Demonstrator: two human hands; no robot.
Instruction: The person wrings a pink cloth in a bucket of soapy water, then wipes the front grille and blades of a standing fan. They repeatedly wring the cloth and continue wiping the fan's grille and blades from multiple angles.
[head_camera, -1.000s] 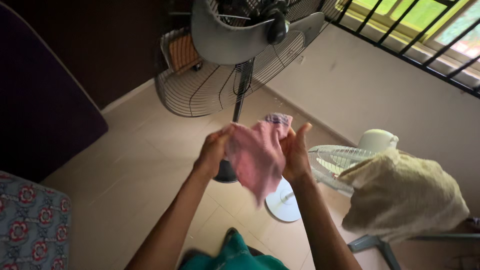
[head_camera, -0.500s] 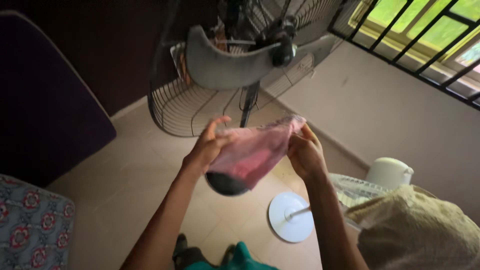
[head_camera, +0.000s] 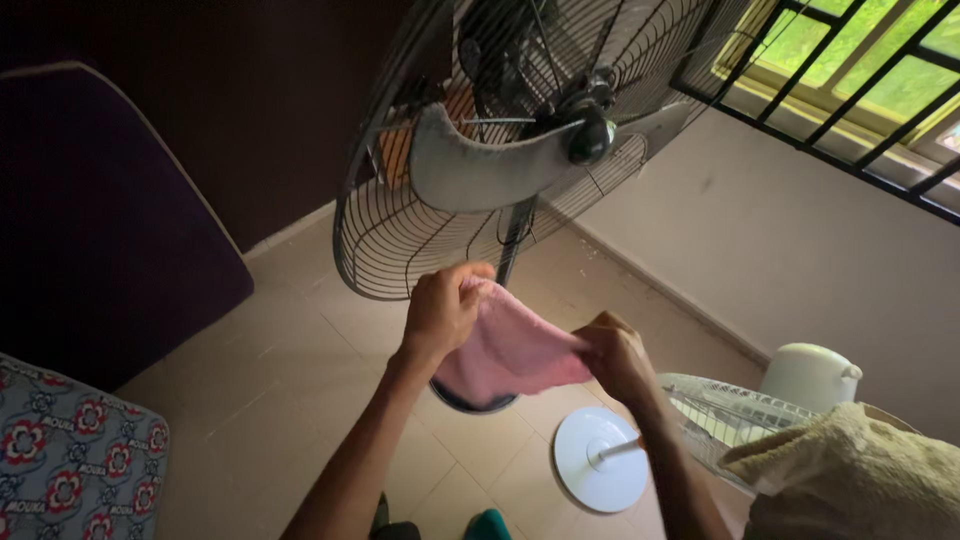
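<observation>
A pink cloth (head_camera: 505, 350) is stretched between both of my hands at mid-frame. My left hand (head_camera: 443, 308) grips its upper left corner with the fingers closed. My right hand (head_camera: 616, 352) pinches the right edge, lower down. Just beyond the hands stands a tall pedestal fan with a wire cage (head_camera: 420, 230), a grey blade (head_camera: 480, 170) and a dark hub (head_camera: 588, 135). The fan's black pole (head_camera: 515, 245) runs down behind the cloth to a dark round base (head_camera: 470, 402), which the cloth partly hides.
A second fan lies on the floor at right, with a white round base (head_camera: 600, 472), a white wire guard (head_camera: 735, 420) and a white motor housing (head_camera: 812, 375). A beige towel (head_camera: 865, 480) drapes over something at lower right. A floral cushion (head_camera: 75, 460) sits lower left, a barred window (head_camera: 850, 80) upper right.
The view has tilted up, showing more of the fan head. My hands pulled the pink cloth from a hanging bunch into a taut fold, and my right hand dropped lower.
</observation>
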